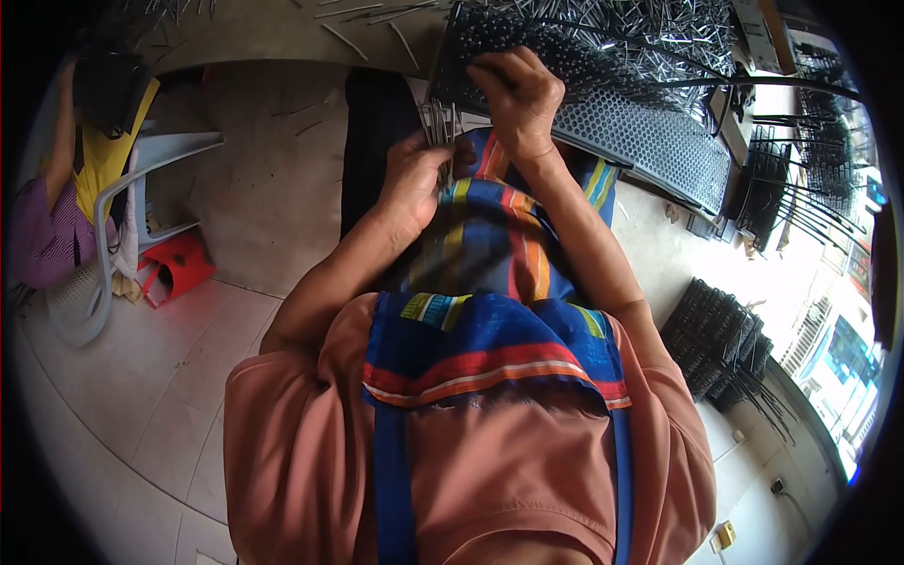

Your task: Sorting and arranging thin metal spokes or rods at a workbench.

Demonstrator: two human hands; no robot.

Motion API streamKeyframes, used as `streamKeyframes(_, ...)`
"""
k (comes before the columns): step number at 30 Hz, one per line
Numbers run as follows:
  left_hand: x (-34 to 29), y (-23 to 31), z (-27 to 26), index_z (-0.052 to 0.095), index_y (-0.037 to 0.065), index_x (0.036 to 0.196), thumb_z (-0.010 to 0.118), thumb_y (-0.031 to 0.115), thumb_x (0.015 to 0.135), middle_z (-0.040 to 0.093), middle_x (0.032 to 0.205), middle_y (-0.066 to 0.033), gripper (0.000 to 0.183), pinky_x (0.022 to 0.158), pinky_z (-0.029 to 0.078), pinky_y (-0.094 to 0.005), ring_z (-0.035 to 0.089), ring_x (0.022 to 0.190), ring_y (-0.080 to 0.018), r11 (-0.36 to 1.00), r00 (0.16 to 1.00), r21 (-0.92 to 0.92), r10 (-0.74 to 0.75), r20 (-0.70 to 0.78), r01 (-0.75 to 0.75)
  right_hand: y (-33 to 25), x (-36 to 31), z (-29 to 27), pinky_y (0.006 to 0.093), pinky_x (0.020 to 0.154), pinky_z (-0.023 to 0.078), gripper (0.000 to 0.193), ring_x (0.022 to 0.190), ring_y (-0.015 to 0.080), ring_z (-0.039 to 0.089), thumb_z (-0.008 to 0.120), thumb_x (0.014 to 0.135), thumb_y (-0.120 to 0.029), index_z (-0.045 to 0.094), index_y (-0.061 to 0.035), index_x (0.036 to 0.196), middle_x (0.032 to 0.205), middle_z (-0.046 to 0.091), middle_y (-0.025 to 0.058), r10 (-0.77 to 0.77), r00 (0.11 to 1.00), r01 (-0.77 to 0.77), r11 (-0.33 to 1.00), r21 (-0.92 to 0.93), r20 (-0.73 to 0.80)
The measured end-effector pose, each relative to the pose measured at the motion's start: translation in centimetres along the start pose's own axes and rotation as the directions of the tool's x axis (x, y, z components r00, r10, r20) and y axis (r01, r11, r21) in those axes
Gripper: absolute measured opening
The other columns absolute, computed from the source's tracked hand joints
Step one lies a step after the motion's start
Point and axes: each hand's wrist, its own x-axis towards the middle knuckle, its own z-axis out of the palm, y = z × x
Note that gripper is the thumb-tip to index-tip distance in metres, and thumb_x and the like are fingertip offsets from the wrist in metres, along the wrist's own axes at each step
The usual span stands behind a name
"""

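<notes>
My left hand (412,177) is closed round a small bundle of thin metal rods (439,127), which stick up above the fingers over my lap. Higher and to the right is my right hand (524,102), its fingertips pinched together; whatever they may hold is too small to make out. It hovers over the near left part of a perforated metal plate (650,141) with a honeycomb of holes. Dark thin pins (584,71) stand crowded across the plate's far left part. A striped, colourful apron (490,240) covers my lap below both hands.
Loose silvery rods (678,38) lie heaped behind the plate, and a few lie scattered (405,45) at the far left. Stacks of dark wire racks (718,339) stand on the floor at right. At left, another person (61,221) is beside a grey plastic chair (105,226) and a red container (179,266).
</notes>
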Motion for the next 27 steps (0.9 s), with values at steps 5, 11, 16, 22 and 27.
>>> streamKeyframes(5, 0.7, 0.0, -0.3, 0.063, -0.003, 0.101, 0.054, -0.006, 0.085, 0.069, 0.090, -0.0141, 0.019, 0.074, 0.053, -0.0316, 0.067, 0.081, -0.0215, 0.998, 0.999, -0.053, -0.037, 0.000, 0.037, -0.2, 1.1, 0.4, 0.0292, 0.058, 0.048, 0.011, 0.063, 0.0217, 0.064, 0.074, 0.074, -0.005, 0.072, -0.0058, 0.085, 0.073, 0.063, 0.0086, -0.058, 0.998, 0.058, 0.990, -0.128, 0.010)
streamKeyframes(11, 1.1, 0.4, -0.6, 0.063, -0.003, 0.103, 0.055, -0.003, 0.086, 0.069, 0.091, -0.0143, 0.018, 0.073, 0.052, -0.0313, 0.068, 0.083, -0.0229, 0.988, 0.999, -0.147, -0.035, 0.002, 0.035, -0.5, 1.1, 0.2, 0.0333, 0.059, 0.050, 0.011, 0.067, 0.0278, 0.065, 0.074, 0.074, -0.012, 0.071, -0.0088, 0.084, 0.077, 0.065, 0.0084, -0.103, 0.990, 0.128, 0.948, -0.292, 0.099)
streamKeyframes(16, 1.0, 0.8, -0.6, 0.063, -0.002, 0.102, 0.055, -0.002, 0.087, 0.068, 0.091, -0.0137, 0.017, 0.073, 0.052, -0.0311, 0.067, 0.083, -0.0223, 0.990, 1.000, -0.141, -0.009, 0.024, 0.012, 0.0, 0.0, -0.8, 0.0349, 0.058, 0.051, 0.012, 0.067, 0.0281, 0.065, 0.074, 0.074, -0.013, 0.071, -0.0096, 0.085, 0.078, 0.065, 0.0073, -0.094, 0.990, 0.125, 0.937, -0.326, 0.108)
streamKeyframes(22, 1.4, 0.4, -1.7, 0.062, -0.002, 0.103, 0.055, -0.003, 0.087, 0.068, 0.092, -0.0132, 0.018, 0.073, 0.051, -0.0317, 0.066, 0.082, -0.0220, 0.988, 0.999, -0.153, -0.027, 0.041, 0.033, -1.8, 1.8, 0.2, 0.0349, 0.062, 0.051, 0.032, 0.073, 0.0278, 0.063, 0.077, 0.069, -0.021, 0.068, -0.0135, 0.099, 0.086, 0.060, 0.0059, -0.213, 0.964, 0.260, 0.881, -0.396, 0.158)
streamKeyframes(27, 1.1, 0.2, -2.0, 0.061, -0.002, 0.107, 0.054, -0.004, 0.086, 0.068, 0.094, -0.0125, 0.022, 0.075, 0.052, -0.0324, 0.067, 0.084, -0.0212, 0.992, 0.998, -0.105, -0.060, 0.036, 0.063, -1.2, 4.5, 2.4, 0.0402, 0.078, 0.041, 0.023, 0.091, 0.0226, 0.057, 0.076, 0.062, -0.027, 0.071, -0.0177, 0.083, 0.088, 0.059, 0.0009, -0.323, 0.895, 0.440, 0.755, -0.486, 0.308)
